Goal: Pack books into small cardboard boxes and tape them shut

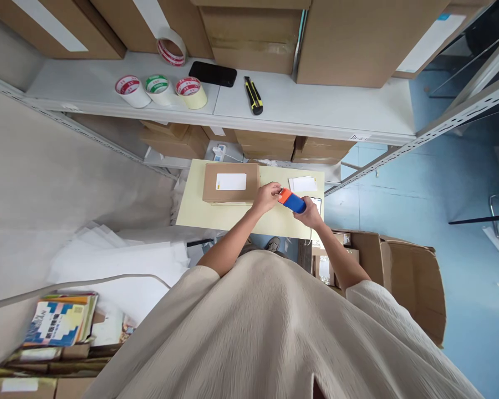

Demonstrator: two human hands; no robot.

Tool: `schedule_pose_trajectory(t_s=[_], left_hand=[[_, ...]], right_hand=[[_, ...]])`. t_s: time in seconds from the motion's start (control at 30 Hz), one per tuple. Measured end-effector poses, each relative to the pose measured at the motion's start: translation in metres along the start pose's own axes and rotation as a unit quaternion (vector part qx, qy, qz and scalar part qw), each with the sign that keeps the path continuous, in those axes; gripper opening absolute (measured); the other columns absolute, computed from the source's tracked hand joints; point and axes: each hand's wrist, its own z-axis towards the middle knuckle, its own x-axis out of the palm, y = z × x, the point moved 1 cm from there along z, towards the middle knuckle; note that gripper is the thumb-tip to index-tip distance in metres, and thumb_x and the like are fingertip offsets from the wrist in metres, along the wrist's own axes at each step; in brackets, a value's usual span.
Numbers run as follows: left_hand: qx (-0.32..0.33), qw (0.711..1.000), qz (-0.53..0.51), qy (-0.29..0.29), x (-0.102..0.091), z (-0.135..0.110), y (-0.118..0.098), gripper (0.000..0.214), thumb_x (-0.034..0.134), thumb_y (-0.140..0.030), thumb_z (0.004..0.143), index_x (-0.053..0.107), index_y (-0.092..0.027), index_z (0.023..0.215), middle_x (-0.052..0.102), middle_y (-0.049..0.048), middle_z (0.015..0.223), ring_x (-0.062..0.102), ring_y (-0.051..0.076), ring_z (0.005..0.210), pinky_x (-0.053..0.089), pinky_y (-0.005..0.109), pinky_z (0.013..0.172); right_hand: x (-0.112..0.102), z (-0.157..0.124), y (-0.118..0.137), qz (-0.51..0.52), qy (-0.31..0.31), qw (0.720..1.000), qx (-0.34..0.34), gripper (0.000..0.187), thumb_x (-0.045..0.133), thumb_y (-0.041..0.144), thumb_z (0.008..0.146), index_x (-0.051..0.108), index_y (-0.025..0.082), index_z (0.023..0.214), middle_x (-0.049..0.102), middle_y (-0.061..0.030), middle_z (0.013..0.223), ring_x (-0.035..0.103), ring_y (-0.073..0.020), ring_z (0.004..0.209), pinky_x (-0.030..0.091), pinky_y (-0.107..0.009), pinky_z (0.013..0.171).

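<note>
My left hand (266,198) and my right hand (310,214) both grip a small blue device with an orange end (291,200) above a pale yellow table (199,213). The left fingers pinch the orange end; the right hand wraps the blue body. Just left of my hands a small brown carton with a white label (230,182) lies on the table. A stack of white slips (303,183) lies behind my right hand.
A white shelf (316,111) above holds three tape rolls (162,90), another roll (171,46), a black phone (212,73), a yellow-black utility knife (253,95) and large cartons. An open carton (403,277) stands right of me. Books (60,320) and white sheets lie at left.
</note>
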Motion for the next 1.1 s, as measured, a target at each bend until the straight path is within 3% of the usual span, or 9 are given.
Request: schedule_pose_trajectory(t_s=[0.13, 0.27, 0.37, 0.57, 0.77, 0.9, 1.1], left_hand=[[-0.005, 1.000, -0.010, 0.008, -0.002, 0.000, 0.003, 0.036, 0.086, -0.007, 0.084, 0.078, -0.021, 0.116, 0.090, 0.0117, 0.125, 0.088, 0.028, 0.117, 0.069, 0.043, 0.108], [-0.006, 1.000, -0.026, -0.001, -0.008, 0.005, 0.007, 0.057, 0.090, -0.012, 0.081, 0.073, -0.020, 0.134, 0.089, 0.0115, 0.117, 0.085, 0.024, 0.108, 0.067, 0.042, 0.107], [-0.016, 0.999, -0.033, -0.010, -0.011, 0.008, 0.008, 0.058, 0.089, -0.017, 0.086, 0.071, -0.019, 0.141, 0.089, 0.0110, 0.112, 0.085, 0.024, 0.106, 0.066, 0.042, 0.106], [-0.049, 0.997, 0.045, -0.031, -0.014, 0.021, 0.003, 0.060, 0.085, -0.012, 0.084, 0.073, -0.021, 0.141, 0.090, 0.0073, 0.105, 0.086, 0.026, 0.103, 0.066, 0.042, 0.103], [-0.062, 0.990, 0.128, -0.010, -0.023, 0.059, -0.010, 0.061, 0.083, -0.004, 0.075, 0.077, -0.023, 0.132, 0.084, -0.0006, 0.085, 0.085, 0.027, 0.094, 0.066, 0.041, 0.097], [-0.107, 0.987, 0.116, 0.041, -0.027, 0.083, -0.017, 0.057, 0.091, -0.004, 0.066, 0.077, -0.020, 0.120, 0.082, 0.0013, 0.082, 0.085, 0.030, 0.087, 0.066, 0.045, 0.095], [-0.128, 0.979, 0.156, 0.035, -0.038, 0.104, -0.024, 0.050, 0.092, -0.004, 0.062, 0.073, -0.022, 0.105, 0.079, 0.0013, 0.081, 0.082, 0.028, 0.084, 0.067, 0.045, 0.092]], right_hand=[[-0.001, 0.002, -0.002, -0.016, -0.003, 1.000, -0.016, 0.049, 0.079, 0.044, 0.069, 0.059, 0.030, 0.112, 0.074, -0.0078, 0.110, 0.069, -0.0327, 0.101, 0.057, -0.045, 0.086], [-0.002, 0.001, -0.005, -0.001, 0.007, 1.000, -0.011, 0.049, 0.079, 0.044, 0.071, 0.059, 0.030, 0.114, 0.074, -0.0071, 0.110, 0.069, -0.0315, 0.099, 0.058, -0.044, 0.083], [0.000, -0.001, -0.006, 0.008, 0.010, 1.000, -0.009, 0.049, 0.079, 0.045, 0.071, 0.059, 0.030, 0.113, 0.074, -0.0055, 0.108, 0.069, -0.0300, 0.095, 0.059, -0.044, 0.083], [0.011, -0.004, -0.006, 0.023, 0.008, 1.000, 0.011, 0.052, 0.080, 0.048, 0.070, 0.057, 0.030, 0.113, 0.074, -0.0052, 0.106, 0.070, -0.0311, 0.097, 0.060, -0.045, 0.085], [0.026, -0.003, -0.003, 0.069, 0.003, 0.996, 0.047, 0.050, 0.080, 0.049, 0.072, 0.056, 0.031, 0.113, 0.074, -0.0032, 0.098, 0.070, -0.0300, 0.095, 0.058, -0.041, 0.081], [0.030, -0.002, 0.003, 0.090, 0.008, 0.994, 0.058, 0.047, 0.081, 0.049, 0.074, 0.056, 0.032, 0.110, 0.074, -0.0013, 0.096, 0.071, -0.0281, 0.091, 0.058, -0.040, 0.081], [0.032, -0.009, 0.003, 0.105, 0.010, 0.991, 0.083, 0.048, 0.089, 0.054, 0.078, 0.057, 0.031, 0.107, 0.074, -0.0020, 0.092, 0.069, -0.0270, 0.084, 0.056, -0.039, 0.078]])
